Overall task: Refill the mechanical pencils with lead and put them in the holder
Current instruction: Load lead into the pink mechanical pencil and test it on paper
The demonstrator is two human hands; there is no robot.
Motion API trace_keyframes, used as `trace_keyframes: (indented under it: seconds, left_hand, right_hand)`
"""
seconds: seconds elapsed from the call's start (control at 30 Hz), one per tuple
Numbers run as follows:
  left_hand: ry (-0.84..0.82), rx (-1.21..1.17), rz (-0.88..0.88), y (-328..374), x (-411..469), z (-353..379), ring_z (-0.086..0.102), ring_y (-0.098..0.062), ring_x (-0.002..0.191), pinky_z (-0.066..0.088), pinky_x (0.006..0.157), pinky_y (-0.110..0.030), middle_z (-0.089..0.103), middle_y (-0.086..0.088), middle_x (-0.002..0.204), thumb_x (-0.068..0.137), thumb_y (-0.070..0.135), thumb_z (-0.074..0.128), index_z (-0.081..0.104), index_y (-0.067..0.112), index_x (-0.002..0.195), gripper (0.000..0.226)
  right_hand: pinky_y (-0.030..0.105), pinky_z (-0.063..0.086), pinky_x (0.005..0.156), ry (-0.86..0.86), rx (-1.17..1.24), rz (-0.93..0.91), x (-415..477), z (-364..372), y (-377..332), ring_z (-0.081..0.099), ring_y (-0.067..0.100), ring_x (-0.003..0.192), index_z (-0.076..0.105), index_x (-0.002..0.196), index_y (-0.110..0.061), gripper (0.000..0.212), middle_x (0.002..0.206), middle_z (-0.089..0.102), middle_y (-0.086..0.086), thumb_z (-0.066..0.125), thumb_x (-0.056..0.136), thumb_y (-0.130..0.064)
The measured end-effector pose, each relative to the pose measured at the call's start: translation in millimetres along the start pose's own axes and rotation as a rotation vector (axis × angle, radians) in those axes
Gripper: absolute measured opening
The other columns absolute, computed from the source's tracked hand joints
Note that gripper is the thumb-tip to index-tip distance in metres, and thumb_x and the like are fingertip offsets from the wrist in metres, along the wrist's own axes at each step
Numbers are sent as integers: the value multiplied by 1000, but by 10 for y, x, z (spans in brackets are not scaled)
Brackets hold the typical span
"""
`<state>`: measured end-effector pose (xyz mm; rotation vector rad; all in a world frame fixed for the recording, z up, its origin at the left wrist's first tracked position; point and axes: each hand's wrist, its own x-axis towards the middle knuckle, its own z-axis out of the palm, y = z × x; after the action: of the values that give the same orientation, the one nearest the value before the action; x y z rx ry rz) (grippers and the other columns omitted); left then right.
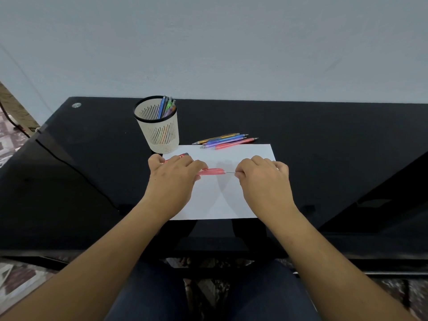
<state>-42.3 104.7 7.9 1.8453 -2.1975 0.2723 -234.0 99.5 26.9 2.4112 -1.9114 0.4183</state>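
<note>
So, mid-refill: pencil (212, 171) over the paper (231, 200), gripped in my left hand (171, 174), my right hand (261, 176) pinching a lead (230, 173) at its right end. Next bit probably needs a straight, gentle push or it snaps. Then into the holder (159, 133), far left; spare pencils (225, 141) lie beyond the paper.

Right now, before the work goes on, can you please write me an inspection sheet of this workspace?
Surface: black glossy desk, with a white paper sheet lying in front of the person.
Job's things: cream mesh holder with several pencils standing inside; loose pencils lying beyond the paper; pink pencil and thin lead above the paper.
Clutter: red item partly hidden behind the left hand; cannot tell what it is.
Hands: left hand grips the pink pencil; right hand pinches the lead at the pencil's end.
Cables: black cable at the desk's left side.
Surroundings: pale wall behind, patterned floor below.
</note>
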Motion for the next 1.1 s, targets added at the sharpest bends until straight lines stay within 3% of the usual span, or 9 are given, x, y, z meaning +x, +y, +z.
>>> trace_keyframes:
  seconds: [0.3, 0.53, 0.87, 1.1]
  left_hand:
    - [-14, -37, 15, 7, -3, 25, 56, -15, 106, 23, 89, -41, 64, 13, 110, 90, 26, 63, 59, 41, 119, 32]
    - [-19, -37, -5, -1, 4, 25, 54, -14, 109, 20, 93, -42, 63, 14, 113, 91, 25, 63, 59, 42, 119, 33]
    - [-27, -11, 14, -8, 3, 17, 54, -13, 104, 21, 89, -41, 63, 15, 107, 89, 15, 64, 60, 41, 120, 41]
    - [-47, -46, -33, -6, 33, -6, 53, -10, 101, 16, 95, -40, 60, 16, 105, 93, 26, 58, 56, 38, 107, 18]
  right_hand:
    - [33, 26, 102, -53, 1, -43, 5, 13, -15, 54, 11, 99, 58, 112, -28, 18, 107, 59, -9, 47, 99, -29]
    - [35, 28, 99, -55, -17, -71, -1, 20, 5, 54, 14, 92, 58, 107, -27, 15, 100, 58, -6, 52, 96, -19]
    - [34, 28, 100, -55, -39, -50, -9, 22, 11, 55, 12, 96, 56, 110, -28, 15, 105, 59, -8, 48, 98, -25]
    - [33, 27, 98, -32, -13, -44, -21, 30, 17, 54, 12, 92, 57, 107, -28, 13, 101, 58, -9, 47, 99, -24]
